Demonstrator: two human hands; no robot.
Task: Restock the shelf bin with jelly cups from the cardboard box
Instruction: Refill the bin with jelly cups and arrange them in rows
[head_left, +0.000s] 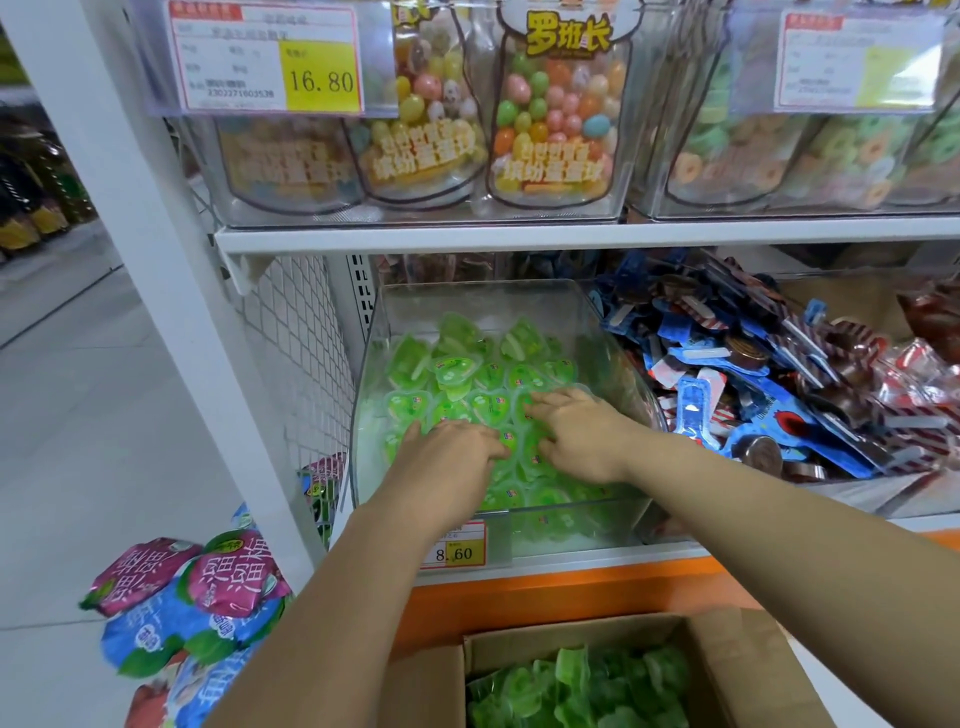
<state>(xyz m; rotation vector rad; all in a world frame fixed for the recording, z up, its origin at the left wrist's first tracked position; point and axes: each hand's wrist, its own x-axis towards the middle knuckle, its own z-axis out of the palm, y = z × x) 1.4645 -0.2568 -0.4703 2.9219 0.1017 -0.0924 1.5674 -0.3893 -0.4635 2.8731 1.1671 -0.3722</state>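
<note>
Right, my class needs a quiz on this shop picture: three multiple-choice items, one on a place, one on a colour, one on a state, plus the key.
1. Where is the brown cardboard box? A on the upper shelf; B below the clear plastic shelf bin, nearest the camera; C inside the bin.
2. What colour are the small heart-shaped jelly cups in the bin? A red; B blue; C green.
3. What are the left hand and right hand doing? A resting on the cups; B lifting the box; C hanging down.
Key: 1 B, it sits at the picture's bottom edge; 2 C, every cup looks green; 3 A, both lie on the cups.
</note>
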